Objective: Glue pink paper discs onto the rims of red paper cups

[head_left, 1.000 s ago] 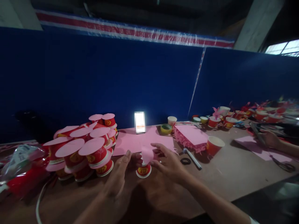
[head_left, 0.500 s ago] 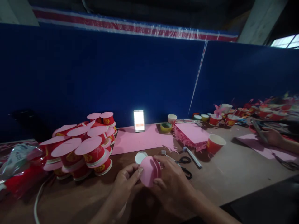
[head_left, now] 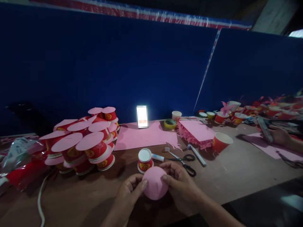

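Note:
Both my hands hold a round pink paper disc [head_left: 155,183], bent into a shallow cone, low over the brown table [head_left: 236,170]. My left hand [head_left: 131,192] pinches its left edge and my right hand [head_left: 181,183] grips its right edge. Just beyond the disc stands an upside-down red paper cup [head_left: 145,160] with a white base. A glue stick [head_left: 157,157] and black-handled scissors [head_left: 186,160] lie right of that cup.
A pile of red cups capped with pink discs [head_left: 82,143] fills the left. Pink paper sheets [head_left: 146,137], a lit phone [head_left: 142,116], tape rolls [head_left: 169,124], a pink paper stack [head_left: 196,132] and an upright red cup [head_left: 220,142] lie behind. Another person's hand [head_left: 280,136] is far right.
The pink disc was lifted off the upside-down cup and drawn toward me in both hands; the cup now stands bare. The view has tilted down slightly.

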The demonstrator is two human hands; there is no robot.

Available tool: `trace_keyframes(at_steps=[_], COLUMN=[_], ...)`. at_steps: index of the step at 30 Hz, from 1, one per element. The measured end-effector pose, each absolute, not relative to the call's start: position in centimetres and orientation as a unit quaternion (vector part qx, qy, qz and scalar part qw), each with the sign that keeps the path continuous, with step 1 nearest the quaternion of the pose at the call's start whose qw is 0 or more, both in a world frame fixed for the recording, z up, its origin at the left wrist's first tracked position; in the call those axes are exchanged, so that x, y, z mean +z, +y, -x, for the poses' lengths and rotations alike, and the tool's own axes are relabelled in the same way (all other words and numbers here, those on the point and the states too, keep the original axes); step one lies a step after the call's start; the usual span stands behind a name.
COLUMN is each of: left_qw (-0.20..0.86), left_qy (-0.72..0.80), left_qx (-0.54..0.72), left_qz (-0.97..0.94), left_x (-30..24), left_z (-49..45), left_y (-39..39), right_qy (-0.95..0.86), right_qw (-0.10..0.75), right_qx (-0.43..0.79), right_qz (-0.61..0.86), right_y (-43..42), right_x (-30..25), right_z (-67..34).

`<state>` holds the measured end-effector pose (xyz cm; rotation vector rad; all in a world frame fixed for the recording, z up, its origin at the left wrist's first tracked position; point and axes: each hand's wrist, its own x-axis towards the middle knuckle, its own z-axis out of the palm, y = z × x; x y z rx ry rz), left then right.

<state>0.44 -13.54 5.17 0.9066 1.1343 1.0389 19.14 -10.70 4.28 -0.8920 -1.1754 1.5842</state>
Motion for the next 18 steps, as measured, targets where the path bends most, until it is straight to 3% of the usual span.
trace_keyframes(at_steps=[12, 18], left_qw=[0.514, 0.525], left_qy=[0.529, 0.532], left_qx=[0.55, 0.543], left_qz=[-0.392, -0.383], left_x=[9.0, 8.8], left_z=[0.7, 1.3], left_y=[-6.5, -4.4], right_qy=[-0.515, -0.491], right_qw=[0.492, 0.497], right_qx=[0.595, 0.598], right_qz=[0.373, 0.392], right_y=[-2.8, -1.0], right_x=[7.5, 6.9], right_z=[-16.0, -14.9])
